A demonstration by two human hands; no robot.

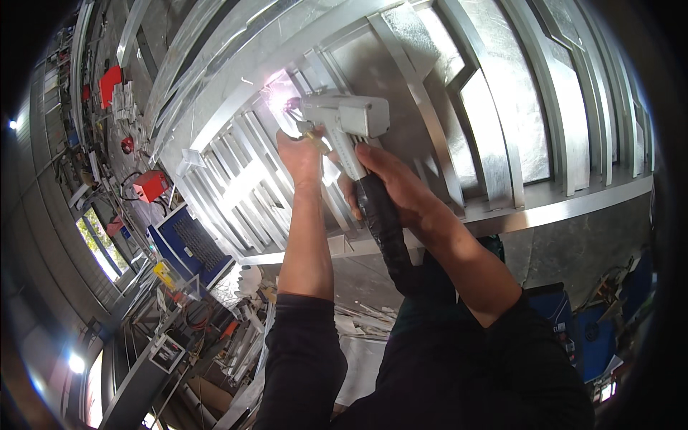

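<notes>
My right hand (398, 188) is wrapped around the handle of a light grey welding gun (347, 118) with a boxy rear housing. A thick black-wrapped cable (381, 226) runs from the handle down toward my body. Bright pinkish-white arc light (281, 95) glares at the gun's tip, over a joint in the aluminium frame (405, 75). My left hand (299, 154) is closed just below the nozzle, near a brass-coloured part of the gun. Its fingertips are partly hidden, so what it grips cannot be made out.
Parallel metal bars (494, 129) of the frame stretch across the work surface to the right. At the left stand a red box-shaped machine (150, 185) and a blue cabinet (190, 244). Metal offcuts (247, 344) lie heaped below the frame's near edge.
</notes>
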